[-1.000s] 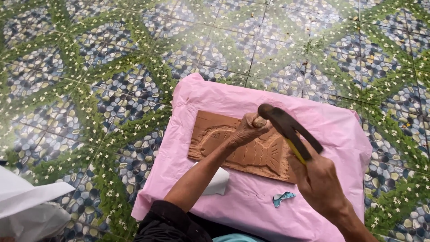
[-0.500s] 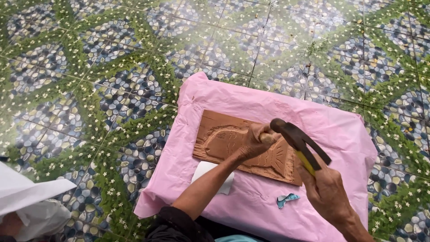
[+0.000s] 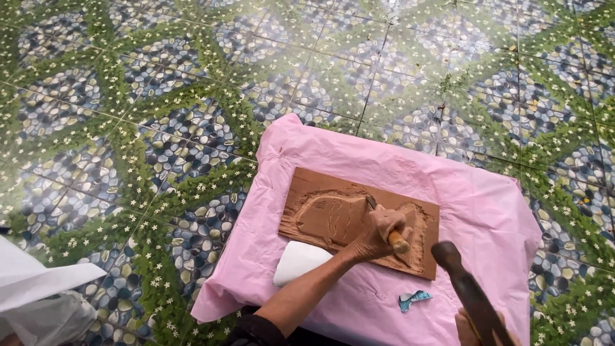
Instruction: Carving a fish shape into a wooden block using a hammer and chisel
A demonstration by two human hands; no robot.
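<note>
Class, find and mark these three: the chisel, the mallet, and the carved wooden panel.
chisel (image 3: 398, 241), head view, wooden handle end below the left hand.
mallet (image 3: 471, 295), head view, dark shaft.
carved wooden panel (image 3: 320, 186), head view, flat upper-left border.

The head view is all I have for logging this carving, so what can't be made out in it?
- Chisel tip: hidden by the left hand gripping it.
- Right hand: cut off by the bottom edge, behind the mallet.
- Wooden panel: relief motif too small to identify.
- Blue scrap on the pink cloth: too small to identify.
</note>
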